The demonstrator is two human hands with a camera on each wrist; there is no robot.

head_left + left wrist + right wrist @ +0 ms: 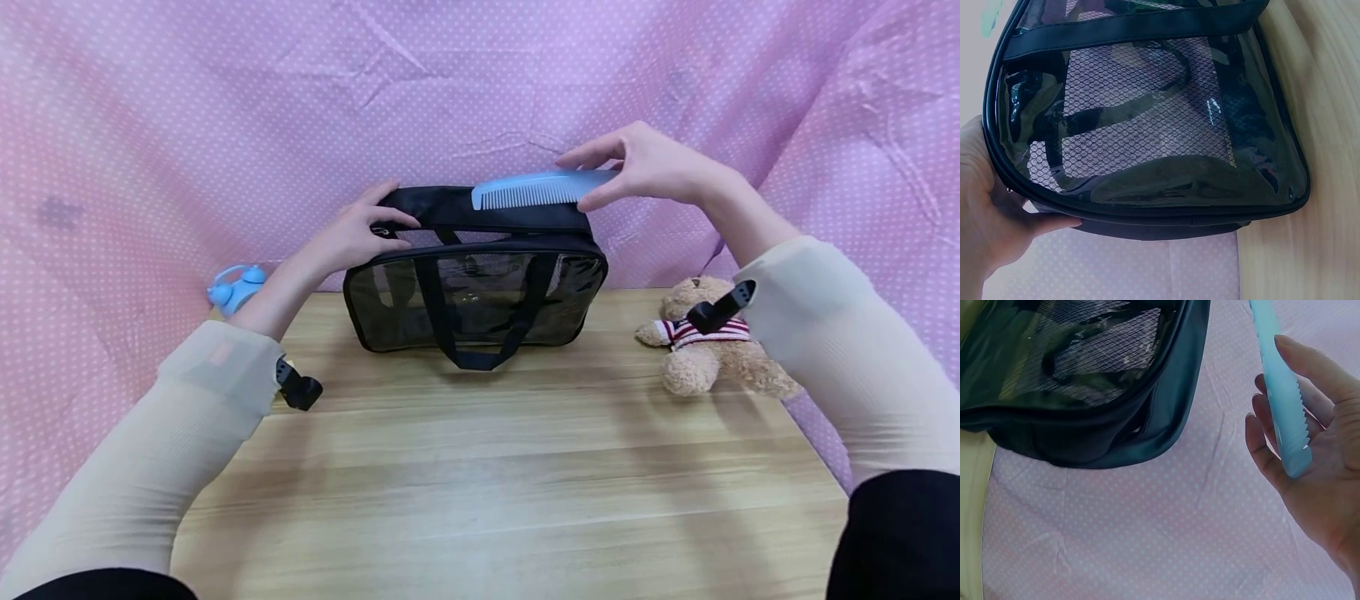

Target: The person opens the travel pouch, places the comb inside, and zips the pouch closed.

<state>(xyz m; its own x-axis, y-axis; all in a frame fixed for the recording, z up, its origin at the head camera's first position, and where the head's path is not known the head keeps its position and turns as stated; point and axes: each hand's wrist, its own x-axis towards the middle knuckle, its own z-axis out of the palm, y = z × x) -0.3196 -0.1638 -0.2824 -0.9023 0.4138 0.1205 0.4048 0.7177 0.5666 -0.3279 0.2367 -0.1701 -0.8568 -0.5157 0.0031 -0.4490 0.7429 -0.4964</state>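
A black bag (480,296) with see-through panels and a strap handle stands upright on the table. My left hand (358,233) grips its upper left corner; in the left wrist view the thumb lies along the dark edge, and the other fingers are hidden behind the bag (1147,112). Over the bag's top, a light blue comb (525,190) is held by my right hand (652,171) at one end, teeth facing down. The right wrist view shows the comb (1285,412) between thumb and fingers, apart from the bag's side. The bag's top seems partly unzipped.
A tan teddy bear (712,342) in a striped sweater lies on the table to the right. Beyond my left forearm is a blue twin-bell alarm clock (238,287), partly hidden. A pink dotted cloth (480,92) hangs behind the wooden table (480,483).
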